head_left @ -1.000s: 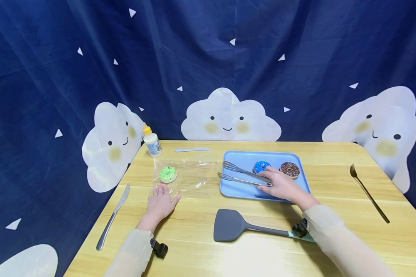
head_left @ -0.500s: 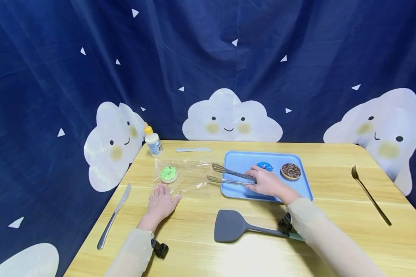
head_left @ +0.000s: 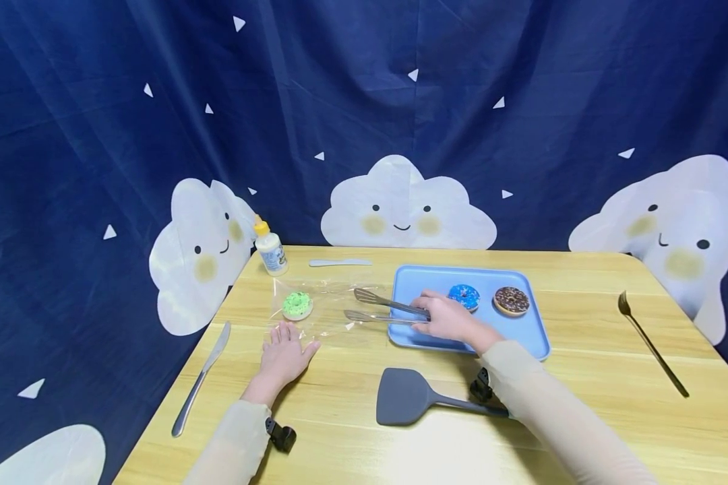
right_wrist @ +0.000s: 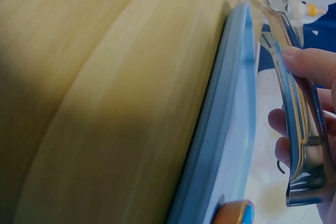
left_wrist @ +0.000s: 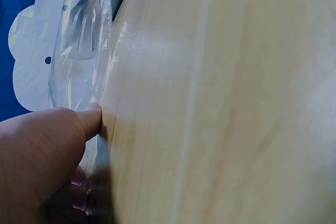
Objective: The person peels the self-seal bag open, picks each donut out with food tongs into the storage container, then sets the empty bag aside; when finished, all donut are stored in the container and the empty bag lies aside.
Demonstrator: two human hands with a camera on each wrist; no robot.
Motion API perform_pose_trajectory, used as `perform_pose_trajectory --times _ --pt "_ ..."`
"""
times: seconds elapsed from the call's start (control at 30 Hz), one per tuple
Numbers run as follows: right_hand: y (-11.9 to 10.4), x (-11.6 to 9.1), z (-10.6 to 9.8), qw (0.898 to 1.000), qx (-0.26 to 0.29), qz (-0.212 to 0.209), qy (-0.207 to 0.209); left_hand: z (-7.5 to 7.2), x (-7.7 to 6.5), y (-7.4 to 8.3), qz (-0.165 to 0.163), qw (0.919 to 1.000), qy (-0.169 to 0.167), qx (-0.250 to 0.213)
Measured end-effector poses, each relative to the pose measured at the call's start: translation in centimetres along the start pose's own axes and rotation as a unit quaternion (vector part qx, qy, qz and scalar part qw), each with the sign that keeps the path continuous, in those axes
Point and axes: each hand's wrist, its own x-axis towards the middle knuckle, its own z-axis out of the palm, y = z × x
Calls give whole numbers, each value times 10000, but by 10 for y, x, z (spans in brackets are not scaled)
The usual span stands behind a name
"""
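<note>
My right hand (head_left: 445, 316) grips a pair of metal tongs (right_wrist: 310, 171) above the left part of the blue tray (head_left: 421, 275). Their slotted tips stand apart, with nothing between them, and reach left to the clear plastic bag (head_left: 330, 289). A green donut (head_left: 297, 306) lies at the bag's left end; it looks inside, under the film. Palm down, my left hand (head_left: 284, 357) rests with straight, spread fingers on the bag's near edge. On the tray sit a blue donut (head_left: 466, 298), just behind my right hand, and a chocolate donut (head_left: 511, 301) farther right.
A grey spatula (head_left: 403, 396) lies in front of the tray, its handle partly under my right sleeve. A table knife (head_left: 201, 378) is at left, a fork (head_left: 652, 343) at right. Along the back are a glue bottle (head_left: 271, 253) and a pale plastic knife (head_left: 340, 263).
My right hand has carried the tongs left, from over the tray until their tips reach the bag. The blue donut is uncovered again. My left hand stays in place.
</note>
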Motion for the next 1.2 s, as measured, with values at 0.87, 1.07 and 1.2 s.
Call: perform_pose_trajectory --times 0.87,1.07,1.2 --pt "-27 33 29 9995 -24 96 -316 2 0 -2 25 10000 70 -13" --pt "-31 40 33 9995 -97 44 -299 5 1 -3 14 10000 75 -9" --pt "-34 45 35 9995 -101 -5 -306 4 1 -3 8 10000 72 -55"
